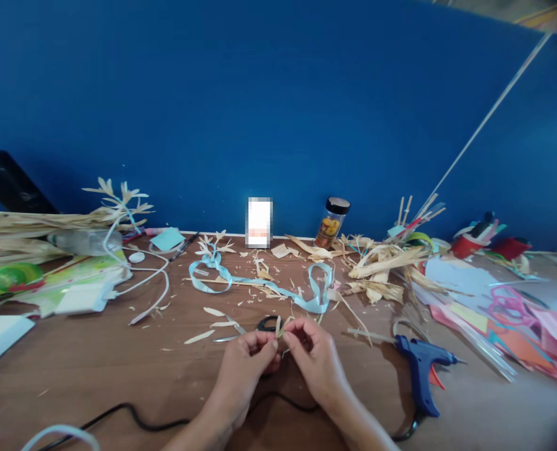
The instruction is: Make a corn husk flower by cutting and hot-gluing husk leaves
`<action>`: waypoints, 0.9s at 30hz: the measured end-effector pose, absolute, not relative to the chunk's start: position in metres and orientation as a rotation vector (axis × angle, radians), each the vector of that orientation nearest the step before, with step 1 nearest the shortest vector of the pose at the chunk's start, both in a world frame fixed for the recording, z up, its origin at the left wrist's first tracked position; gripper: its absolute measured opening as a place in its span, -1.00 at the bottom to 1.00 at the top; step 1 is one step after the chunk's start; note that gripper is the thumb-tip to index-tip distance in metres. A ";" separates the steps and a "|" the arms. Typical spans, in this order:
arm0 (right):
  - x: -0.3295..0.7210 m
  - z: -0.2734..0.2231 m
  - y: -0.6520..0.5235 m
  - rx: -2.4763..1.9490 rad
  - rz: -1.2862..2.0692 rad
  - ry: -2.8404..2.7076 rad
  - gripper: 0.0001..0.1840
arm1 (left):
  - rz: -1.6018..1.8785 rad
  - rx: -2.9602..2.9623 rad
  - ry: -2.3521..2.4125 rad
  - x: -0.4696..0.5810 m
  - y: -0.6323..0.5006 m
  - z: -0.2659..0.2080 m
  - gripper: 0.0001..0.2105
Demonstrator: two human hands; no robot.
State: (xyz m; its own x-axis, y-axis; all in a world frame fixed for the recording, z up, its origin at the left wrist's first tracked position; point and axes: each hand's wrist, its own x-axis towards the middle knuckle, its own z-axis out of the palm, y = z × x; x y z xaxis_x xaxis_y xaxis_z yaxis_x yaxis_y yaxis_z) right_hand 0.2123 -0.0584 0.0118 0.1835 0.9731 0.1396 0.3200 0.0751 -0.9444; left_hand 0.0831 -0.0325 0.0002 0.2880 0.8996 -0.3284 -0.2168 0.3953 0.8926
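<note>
My left hand (249,358) and my right hand (315,352) meet above the front of the table, fingertips pinched. Between them is a small pale piece of dried husk (279,327), gripped from both sides; its lower end is hidden by my fingers. Just behind lie black-handled scissors (270,322), partly covered by my hands. Loose cut husk petals (199,337) rest to the left of the scissors. Farther back, a light blue ribbon (278,289) curls across the table near a husk flower (214,243).
A blue glue gun (418,369) lies at right, its black cord (137,416) crossing the front. Husk bundles (382,269), coloured paper (461,275) and a jar (332,222) stand or lie behind. A white power adapter (84,296) with cables is at left. A blue partition (278,113) closes the back.
</note>
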 end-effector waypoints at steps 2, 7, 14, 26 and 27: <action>0.212 0.011 -0.059 -1.449 0.806 -1.329 -0.93 | 0.875 0.847 0.996 0.083 -0.032 0.000 -0.83; 0.212 0.010 -0.059 -1.468 0.779 -1.349 -0.93 | 0.886 0.837 1.008 0.084 -0.034 0.002 -0.83; 0.212 0.008 -0.058 -1.501 0.712 -1.398 -0.92 | 0.864 0.844 0.983 0.085 -0.035 0.004 -0.82; 0.211 0.004 -0.058 -1.502 0.672 -1.417 -0.92 | 0.837 0.888 0.959 0.083 -0.035 -0.007 -0.83; 0.210 0.004 -0.058 -1.506 0.672 -1.413 -0.92 | 0.838 0.891 0.961 0.083 -0.035 -0.008 -0.83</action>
